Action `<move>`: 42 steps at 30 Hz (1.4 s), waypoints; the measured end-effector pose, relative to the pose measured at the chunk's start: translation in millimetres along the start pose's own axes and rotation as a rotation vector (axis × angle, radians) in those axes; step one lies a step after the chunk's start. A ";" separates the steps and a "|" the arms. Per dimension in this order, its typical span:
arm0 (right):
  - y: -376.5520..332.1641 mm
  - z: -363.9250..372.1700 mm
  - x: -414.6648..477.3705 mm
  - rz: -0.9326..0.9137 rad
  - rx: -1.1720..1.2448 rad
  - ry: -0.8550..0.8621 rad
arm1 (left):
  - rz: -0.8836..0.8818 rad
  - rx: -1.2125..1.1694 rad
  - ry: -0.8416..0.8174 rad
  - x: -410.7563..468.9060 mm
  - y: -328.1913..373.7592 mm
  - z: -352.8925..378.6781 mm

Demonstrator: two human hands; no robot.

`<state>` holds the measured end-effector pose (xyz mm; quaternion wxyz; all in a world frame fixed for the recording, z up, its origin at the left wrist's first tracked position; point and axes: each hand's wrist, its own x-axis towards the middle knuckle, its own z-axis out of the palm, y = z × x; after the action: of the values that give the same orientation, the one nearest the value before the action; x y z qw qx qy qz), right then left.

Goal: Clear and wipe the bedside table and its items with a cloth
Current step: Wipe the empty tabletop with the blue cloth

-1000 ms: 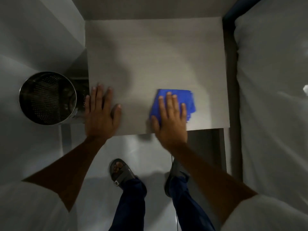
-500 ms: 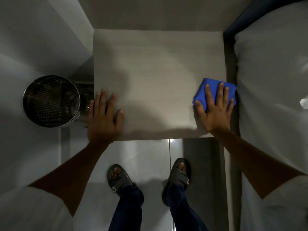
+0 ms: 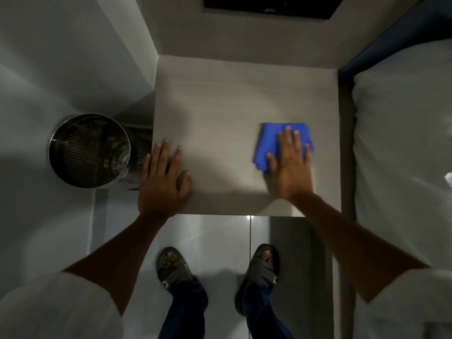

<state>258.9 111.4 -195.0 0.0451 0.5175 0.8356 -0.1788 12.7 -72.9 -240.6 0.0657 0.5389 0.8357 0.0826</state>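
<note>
Bedside table point(image 3: 220, 99) bare (bed point(image 3: 403, 143) right); cloth point(image 3: 271, 140) on top.

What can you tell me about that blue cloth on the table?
The cloth is bright blue, soft-looking and folded into a rough rectangle. It lies flat on the right half of the grey table, short of the edges. The right hand presses on it, palm down with fingers spread, covering its near right part.
</note>
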 end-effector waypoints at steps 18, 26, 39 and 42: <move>-23.8 5.7 52.3 0.052 -0.074 0.060 | -0.008 -0.015 -0.078 0.2 3.7 -10.1; 41.1 -51.8 128.8 0.418 0.030 0.015 | -0.007 0.024 -0.102 0.7 6.1 -10.1; -204.8 2.0 145.5 -0.282 -0.153 -0.245 | -0.057 -0.189 0.021 -0.5 9.8 -16.7; -214.3 12.7 107.3 -0.364 -0.186 -0.256 | -0.336 -0.346 0.071 -24.1 -1.6 -24.9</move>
<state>19.3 112.3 -180.8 0.1654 0.3250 0.9155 -0.1703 16.2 -97.3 -216.1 0.1403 0.3699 0.8888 0.2313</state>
